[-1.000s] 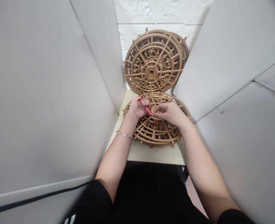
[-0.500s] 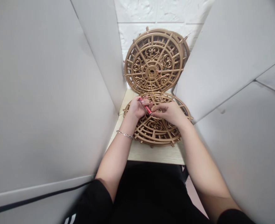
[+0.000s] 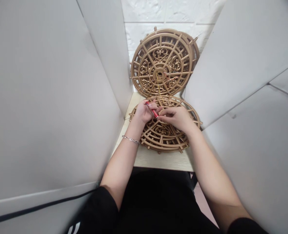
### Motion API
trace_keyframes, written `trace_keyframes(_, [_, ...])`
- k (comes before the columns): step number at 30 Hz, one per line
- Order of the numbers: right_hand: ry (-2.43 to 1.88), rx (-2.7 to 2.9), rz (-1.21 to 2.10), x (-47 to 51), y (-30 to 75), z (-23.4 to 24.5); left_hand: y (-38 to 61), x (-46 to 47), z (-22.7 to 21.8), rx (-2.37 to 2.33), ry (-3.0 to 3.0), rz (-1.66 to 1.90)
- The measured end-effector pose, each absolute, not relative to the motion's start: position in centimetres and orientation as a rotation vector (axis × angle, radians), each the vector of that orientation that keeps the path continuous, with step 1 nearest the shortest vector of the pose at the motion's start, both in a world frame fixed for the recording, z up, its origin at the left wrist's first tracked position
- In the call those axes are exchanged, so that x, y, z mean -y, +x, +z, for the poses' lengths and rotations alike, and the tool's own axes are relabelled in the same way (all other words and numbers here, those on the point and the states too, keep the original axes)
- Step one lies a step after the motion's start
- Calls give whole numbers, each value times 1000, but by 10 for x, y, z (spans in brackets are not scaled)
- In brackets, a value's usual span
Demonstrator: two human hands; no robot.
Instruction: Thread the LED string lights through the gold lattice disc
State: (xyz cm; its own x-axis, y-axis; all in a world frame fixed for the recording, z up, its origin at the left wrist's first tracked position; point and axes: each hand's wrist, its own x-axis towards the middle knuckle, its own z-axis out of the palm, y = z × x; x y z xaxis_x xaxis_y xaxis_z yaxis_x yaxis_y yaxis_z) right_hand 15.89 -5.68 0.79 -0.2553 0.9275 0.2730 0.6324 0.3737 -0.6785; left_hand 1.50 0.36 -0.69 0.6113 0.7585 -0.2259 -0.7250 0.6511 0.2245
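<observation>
My left hand (image 3: 145, 111) is closed around a slim, glossy red cylinder (image 3: 152, 111), which slants down to the right and has a pale lower end. Its exact kind is too small to tell. From the other side my right hand (image 3: 176, 117) pinches with thumb and forefinger at that lower end. Both hands are just above a gold ornamental disc (image 3: 163, 143) lying flat, openwork with rings, spokes and scrolls. Behind it a similar gold disc (image 3: 160, 63) leans upright. A thin yellow strand (image 3: 158, 85) runs down from its hub towards the lower disc.
The discs rest on a narrow pale wooden board (image 3: 163, 161). A grey-white panel (image 3: 61, 81) rises close on the left, another panel (image 3: 243, 97) on the right. White brick-patterned wall (image 3: 146, 11) closes off the back. A black cable (image 3: 43, 204) runs along the lower left.
Both hands keep almost the same pose. The right fingertips have shifted very slightly to the left at the end of the red cylinder; the discs stay in place.
</observation>
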Motion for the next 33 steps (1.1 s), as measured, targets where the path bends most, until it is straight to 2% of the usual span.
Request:
trace_keyframes(9, [-1345,2005,598,59,160,12,16,-4,-7,-316,172,870])
trace_keyframes(15, [-1300,1871,908,55,174,16,14,-1,0,-441,319,836])
trace_keyframes(19, [-1278,1429,729,46,189,11,14,-1,-1,-452,363,826])
trace_keyframes(23, [-1343,1046,777,40,199,6,14,-4,-5,-418,378,839])
trace_keyframes(29, [-1097,1009,857,37,209,9,14,-5,-6,-401,382,843])
trace_keyframes(33, [-1206,1023,662,38,211,10,14,-3,-3,-423,378,848])
